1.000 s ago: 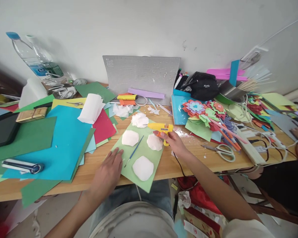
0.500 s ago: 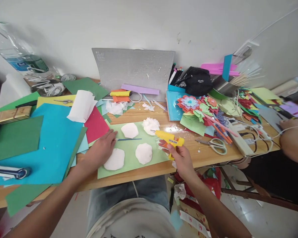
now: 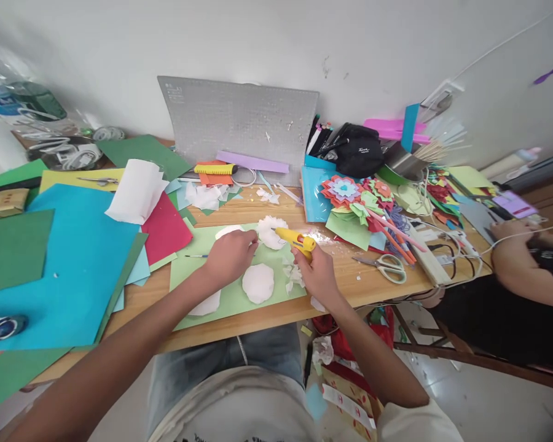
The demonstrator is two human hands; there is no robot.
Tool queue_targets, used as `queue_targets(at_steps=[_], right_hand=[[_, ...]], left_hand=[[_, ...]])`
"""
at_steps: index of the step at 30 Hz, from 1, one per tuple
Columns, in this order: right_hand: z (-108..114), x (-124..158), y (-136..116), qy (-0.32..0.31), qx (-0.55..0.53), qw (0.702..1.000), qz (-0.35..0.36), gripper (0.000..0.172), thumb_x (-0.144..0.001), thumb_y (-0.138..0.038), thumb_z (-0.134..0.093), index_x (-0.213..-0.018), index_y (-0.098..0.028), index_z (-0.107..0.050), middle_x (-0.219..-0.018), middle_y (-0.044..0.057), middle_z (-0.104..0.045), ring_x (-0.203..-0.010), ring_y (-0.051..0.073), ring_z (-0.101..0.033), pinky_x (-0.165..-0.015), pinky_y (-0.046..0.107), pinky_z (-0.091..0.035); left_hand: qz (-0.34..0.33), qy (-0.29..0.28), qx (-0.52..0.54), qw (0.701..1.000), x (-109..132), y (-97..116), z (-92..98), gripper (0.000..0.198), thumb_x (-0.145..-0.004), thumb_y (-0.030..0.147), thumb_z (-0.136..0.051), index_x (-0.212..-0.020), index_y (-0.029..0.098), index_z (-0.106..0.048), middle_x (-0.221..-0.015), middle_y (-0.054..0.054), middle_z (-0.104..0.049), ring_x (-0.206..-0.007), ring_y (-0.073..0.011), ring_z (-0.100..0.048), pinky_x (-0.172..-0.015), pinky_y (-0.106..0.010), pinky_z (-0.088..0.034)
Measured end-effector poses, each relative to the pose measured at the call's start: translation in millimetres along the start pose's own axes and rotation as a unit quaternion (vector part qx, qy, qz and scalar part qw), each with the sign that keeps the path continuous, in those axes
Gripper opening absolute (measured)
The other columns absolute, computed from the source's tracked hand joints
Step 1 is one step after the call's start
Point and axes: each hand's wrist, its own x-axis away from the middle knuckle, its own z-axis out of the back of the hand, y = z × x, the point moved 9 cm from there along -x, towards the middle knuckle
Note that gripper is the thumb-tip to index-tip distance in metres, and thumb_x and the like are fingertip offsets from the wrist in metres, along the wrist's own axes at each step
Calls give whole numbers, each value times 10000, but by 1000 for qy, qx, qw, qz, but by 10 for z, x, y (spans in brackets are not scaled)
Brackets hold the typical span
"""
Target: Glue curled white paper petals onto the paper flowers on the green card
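Observation:
My right hand (image 3: 317,274) grips a yellow glue gun (image 3: 295,240), its nozzle pointing left at a fluffy white paper flower (image 3: 270,231). My left hand (image 3: 230,256) lies knuckles up on a light green sheet (image 3: 233,298), fingers curled over a white paper disc (image 3: 225,232); whether it grips the disc I cannot tell. Two more white discs (image 3: 258,283) lie on that sheet, one (image 3: 206,304) partly under my left forearm. A thin blue brush (image 3: 196,256) sticks out left of my left hand.
Coloured paper sheets (image 3: 50,264) cover the table's left. A grey cutting mat (image 3: 239,126) leans on the wall. Paper flowers (image 3: 350,193), scissors (image 3: 382,265), a power strip (image 3: 431,258) and a black pouch (image 3: 362,156) crowd the right. Another person's arm (image 3: 516,258) rests at far right.
My left hand slid right from the sheet's left edge onto the upper white disc. My right hand carried the glue gun left and up toward the fluffy flower. The camera shifted right.

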Motion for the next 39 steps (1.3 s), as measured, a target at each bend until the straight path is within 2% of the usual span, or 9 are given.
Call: queue_targets(at_steps=[6,10,16,22,39], right_hand=[[-38,-15,39,9,39,999,5,335,-941,-481,-468,-996,-187,-618,-838,79,-715,-752,236,-641,-678,322,-442],[-37,-22,19,22,59,998,12,349,-941,-481,-458,-1030,-184,-619,-907,100,-721,-823,254,-646,-700,331,-451],[-57,-32,22,21,78,997,16,333,-946,-468,-449,-1008,-188,-619,-879,98,-715,-790,249,-640,-693,329,-448],[-56,-28,10,20,75,997,25,331,-950,-458,-448,-1042,-188,-614,-928,108,-716,-835,262,-648,-721,338,-447],[-55,-30,46,42,113,992,31,362,-939,-477,-429,-963,-170,-619,-829,104,-716,-738,251,-644,-650,319,-423]], left_hand=[[4,38,59,997,99,-137,-95,264,-951,311,-422,-993,204,-660,-991,-84,-713,-906,-236,-658,-741,-328,-488],[-8,37,53,998,130,-124,-102,273,-949,307,-417,-978,199,-666,-988,-90,-716,-916,-243,-657,-745,-337,-495],[-9,40,62,997,117,-133,-111,258,-941,296,-429,-955,199,-668,-982,-88,-715,-902,-247,-654,-740,-343,-492],[-2,39,63,997,110,-151,-114,248,-939,299,-438,-953,202,-667,-988,-84,-713,-919,-252,-650,-732,-335,-482],[-15,44,49,998,113,-128,-122,223,-935,265,-453,-946,202,-667,-991,-64,-721,-931,-253,-652,-732,-349,-480]])
